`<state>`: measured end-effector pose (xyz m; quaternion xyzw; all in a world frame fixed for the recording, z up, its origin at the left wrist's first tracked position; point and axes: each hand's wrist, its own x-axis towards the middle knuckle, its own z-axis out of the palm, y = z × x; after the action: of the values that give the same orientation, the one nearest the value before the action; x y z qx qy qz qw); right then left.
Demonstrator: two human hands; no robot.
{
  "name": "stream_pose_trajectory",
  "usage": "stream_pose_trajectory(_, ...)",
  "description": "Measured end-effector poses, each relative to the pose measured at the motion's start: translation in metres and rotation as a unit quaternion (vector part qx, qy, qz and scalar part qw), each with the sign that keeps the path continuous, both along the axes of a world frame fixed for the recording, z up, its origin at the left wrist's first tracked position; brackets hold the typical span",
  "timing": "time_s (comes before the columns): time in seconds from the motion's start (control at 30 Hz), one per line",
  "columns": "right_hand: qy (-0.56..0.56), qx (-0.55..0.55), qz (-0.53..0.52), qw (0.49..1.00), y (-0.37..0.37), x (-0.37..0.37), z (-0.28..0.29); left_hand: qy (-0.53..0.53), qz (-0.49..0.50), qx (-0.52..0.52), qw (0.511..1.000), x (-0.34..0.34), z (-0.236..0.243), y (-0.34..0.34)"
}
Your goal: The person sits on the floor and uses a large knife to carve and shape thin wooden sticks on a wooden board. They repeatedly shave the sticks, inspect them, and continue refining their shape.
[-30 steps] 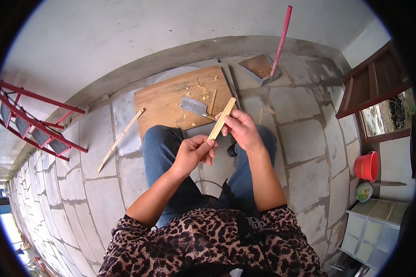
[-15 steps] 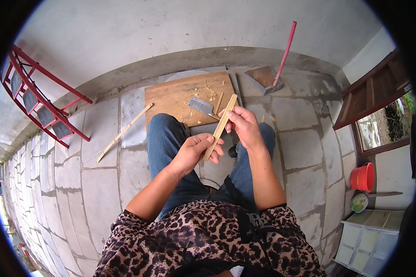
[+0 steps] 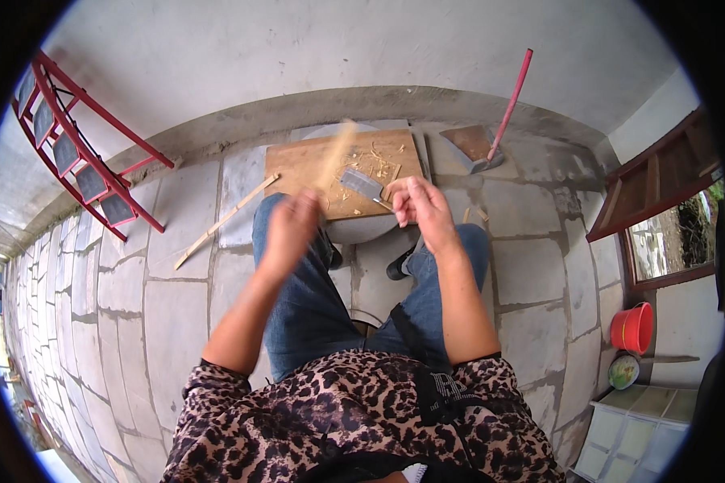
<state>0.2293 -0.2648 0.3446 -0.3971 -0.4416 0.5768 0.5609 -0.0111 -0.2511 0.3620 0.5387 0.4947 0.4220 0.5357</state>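
My left hand, smeared by motion, is closed on the lower end of a bamboo strip. The pale strip points up and away over the wooden board and is blurred too. My right hand hangs just off the board's near right corner, its fingers loosely bent and apart, holding nothing I can see. Beside its fingertips lies a cleaver with a broad grey blade, its handle toward that hand. Curled shavings are scattered around the blade, and a short bamboo piece lies by it.
A long bamboo strip lies on the stone floor to the left. Farther left leans a red ladder. A dustpan with a pink handle stands at the back right. A red bucket and pale drawers are on the right.
My hands have come apart. The left has swung left and up with the bamboo strip, now tilted over the board; the right has let go of it and stays near the cleaver.
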Motion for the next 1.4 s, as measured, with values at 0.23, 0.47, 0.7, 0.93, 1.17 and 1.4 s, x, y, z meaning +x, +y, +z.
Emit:
stream_pose_trajectory(0.23, -0.466, -0.016, -0.107, 0.878, 0.097, 0.047, -0.139, 0.018, -0.017, -0.024, 0.999, -0.086, 0.010, 0.111)
stream_pose_trajectory(0.47, -0.663, -0.120, 0.046, 0.738, 0.169, 0.039, -0.272, 0.144, -0.036, -0.181, 0.972, -0.118, -0.135, 0.228)
stream_pose_trajectory(0.7, -0.723, -0.160, 0.074, 0.668, 0.224, 0.020, -0.372, 0.067, -0.172, -0.210, 0.960, -0.090, -0.342, 0.291)
stream_pose_trajectory(0.93, -0.775, -0.157, 0.140, 0.596, 0.253, 0.017, -0.432, 0.049, -0.219, -0.066, 0.972, -0.057, -0.464, 0.265)
stream_pose_trajectory(1.17, -0.734, -0.149, 0.130, 0.649, 0.288, -0.007, -0.389, 0.089, -0.055, -0.321, 0.941, -0.046, -0.438, 0.244)
stream_pose_trajectory(1.4, -0.775, -0.145, 0.080, 0.610, 0.263, 0.006, -0.439, -0.363, 0.105, -0.552, 0.743, -0.045, -0.450, 0.245)
